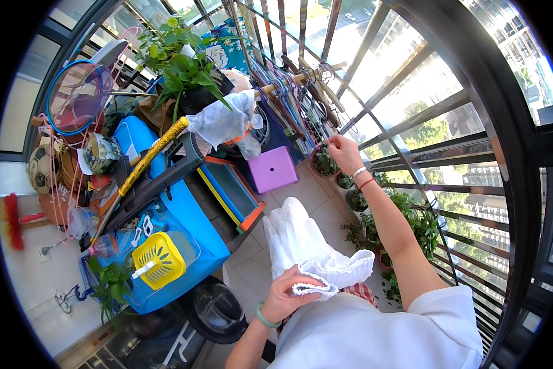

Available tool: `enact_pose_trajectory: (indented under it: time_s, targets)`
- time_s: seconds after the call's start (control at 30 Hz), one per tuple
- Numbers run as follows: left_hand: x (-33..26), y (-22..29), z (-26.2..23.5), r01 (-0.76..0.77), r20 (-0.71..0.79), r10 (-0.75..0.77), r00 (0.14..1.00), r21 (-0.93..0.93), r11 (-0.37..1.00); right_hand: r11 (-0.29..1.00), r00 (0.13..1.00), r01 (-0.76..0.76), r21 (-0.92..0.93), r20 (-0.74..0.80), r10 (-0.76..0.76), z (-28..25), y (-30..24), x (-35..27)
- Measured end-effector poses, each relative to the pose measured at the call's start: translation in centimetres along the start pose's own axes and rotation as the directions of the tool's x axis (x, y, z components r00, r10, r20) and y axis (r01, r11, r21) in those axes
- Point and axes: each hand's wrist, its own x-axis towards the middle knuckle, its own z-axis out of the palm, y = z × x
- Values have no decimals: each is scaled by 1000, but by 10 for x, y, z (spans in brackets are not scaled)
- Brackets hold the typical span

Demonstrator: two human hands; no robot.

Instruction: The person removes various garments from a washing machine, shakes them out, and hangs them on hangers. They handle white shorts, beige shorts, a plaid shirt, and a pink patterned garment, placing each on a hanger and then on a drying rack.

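Observation:
In front of my body, my left hand (292, 289) is closed on the gathered elastic edge of a white garment (301, 237). The cloth hangs in folds away from me, and its cut cannot be made out. My right arm stretches out toward the railing. There my right hand (345, 155) has its fingers pinched at the lower end of a clothes hanger (318, 130). Several more hangers crowd together on a rod (298, 77) just beyond it. A grey cloth (224, 117) is draped over the near end of that rod.
A purple stool (273, 170) stands on the tiled floor. Potted plants (412, 221) line the barred window at right. To the left, a blue box (193, 230) carries a yellow basket (158, 261) and a yellow-wrapped pole (150, 157). A black round bin (217, 307) sits nearer me.

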Motion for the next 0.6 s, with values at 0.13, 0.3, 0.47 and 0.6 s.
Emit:
enact_pose_trajectory:
  time_s: [0.13,0.3,0.47,0.6]
  targets:
    - [-24,0,6,-51,28,49,998,105,993,995,999,-45,83,26,43,-12,2,-39]
    - [-65,1,16,-184,107,163,981,225,957,935,994,4,354,101,-43,-39,-28,-101]
    - [-130,13,33,-273,158,239,958,247,930,746,913,-32,666,324,-250,-70,-82,-208]
    - [-205,29,41,-360,75,411,909,639,680,638,788,-117,761,462,-406,-85,-117,-302]
